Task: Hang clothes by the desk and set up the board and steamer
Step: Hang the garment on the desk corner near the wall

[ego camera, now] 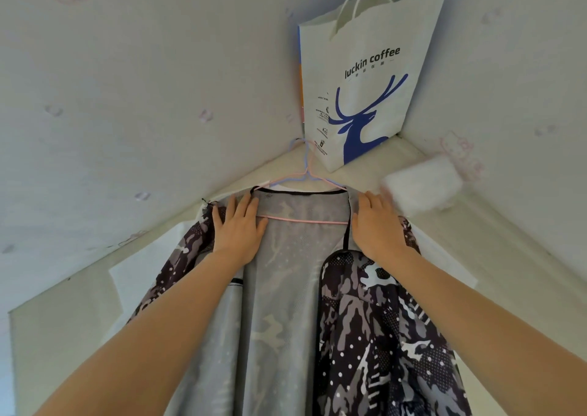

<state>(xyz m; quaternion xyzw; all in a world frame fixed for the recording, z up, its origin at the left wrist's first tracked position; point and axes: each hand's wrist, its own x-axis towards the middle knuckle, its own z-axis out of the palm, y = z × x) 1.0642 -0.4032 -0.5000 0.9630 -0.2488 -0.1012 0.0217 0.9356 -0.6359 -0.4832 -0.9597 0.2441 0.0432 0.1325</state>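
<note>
A grey and black camouflage jacket [381,326] with a pale mesh lining hangs open on a pink wire hanger [305,220]. The hanger's hook [306,158] catches on a pale ledge in the wall corner. My left hand [238,226] lies flat on the jacket's left shoulder, fingers straight and pointing up. My right hand [378,225] lies flat on the right shoulder in the same way. Neither hand grips the cloth. A second, bluish hanger sits behind the pink one.
A white paper bag [365,75] with a blue deer and "luckin coffee" print hangs above the hanger in the corner. A white fluffy item [422,187] rests on the ledge to the right. Pale patterned walls close in on both sides.
</note>
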